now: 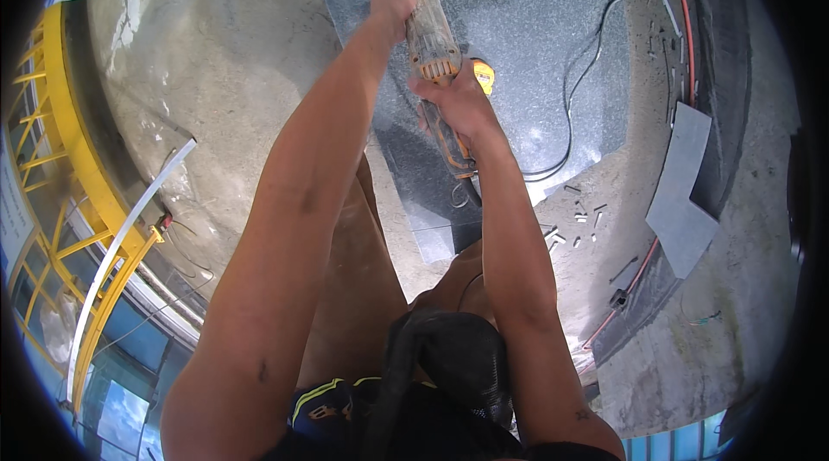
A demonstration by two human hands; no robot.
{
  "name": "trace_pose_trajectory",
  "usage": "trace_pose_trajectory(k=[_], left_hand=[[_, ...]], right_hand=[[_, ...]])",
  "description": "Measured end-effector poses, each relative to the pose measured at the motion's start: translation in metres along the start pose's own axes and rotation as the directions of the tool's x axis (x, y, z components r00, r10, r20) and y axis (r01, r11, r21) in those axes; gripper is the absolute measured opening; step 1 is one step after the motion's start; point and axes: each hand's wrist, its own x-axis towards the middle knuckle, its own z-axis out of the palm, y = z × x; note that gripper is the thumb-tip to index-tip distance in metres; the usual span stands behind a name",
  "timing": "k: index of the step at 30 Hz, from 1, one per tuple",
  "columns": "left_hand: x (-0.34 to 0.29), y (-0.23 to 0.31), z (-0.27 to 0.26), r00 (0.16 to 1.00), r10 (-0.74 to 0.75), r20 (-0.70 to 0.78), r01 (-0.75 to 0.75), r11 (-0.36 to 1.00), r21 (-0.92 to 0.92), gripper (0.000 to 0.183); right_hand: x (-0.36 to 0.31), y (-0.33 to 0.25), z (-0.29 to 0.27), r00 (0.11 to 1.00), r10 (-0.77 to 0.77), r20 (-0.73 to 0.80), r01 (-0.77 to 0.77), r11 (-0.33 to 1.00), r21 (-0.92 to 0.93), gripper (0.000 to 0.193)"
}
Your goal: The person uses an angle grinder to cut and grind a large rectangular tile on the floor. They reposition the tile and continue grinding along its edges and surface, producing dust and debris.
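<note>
"What's that being held?"
"1 grinder [431, 29]: left hand [398, 0] clasped near its head, right hand [467, 104] wrapped round its rear handle, over the stone slab [535, 21], nearer its left edge."
"Which step?"
"Cutting, I'd guess; the next move calls for steady guidance."

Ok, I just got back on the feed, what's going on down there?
A person is gripping a dusty power tool, apparently an angle grinder, over a grey speckled slab. The left hand holds it up near its disc end, the right hand its rear part. A yellow tape measure is just beside the right hand, and a cord curves across the slab. Whether the disc is spinning, I can't tell.
</note>
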Motion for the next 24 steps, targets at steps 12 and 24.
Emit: trace_pose_trajectory(k=[12,24], left_hand=[[-0.007,-0.008,0.004,0.997,-0.035,-0.076,0.033,0.999,-0.023,0.047],[-0.012,-0.025,-0.002,1.0,-0.021,-0.022,0.02,0.998,-0.059,0.059]], right_hand=[[-0.003,0.014,-0.004,1.0,0.003,0.001,-0.003,1.0,0.013,0.071],[-0.013,0.03,-0.006,1.0,0.003,0.009,-0.003,1.0,0.02,0.069]])
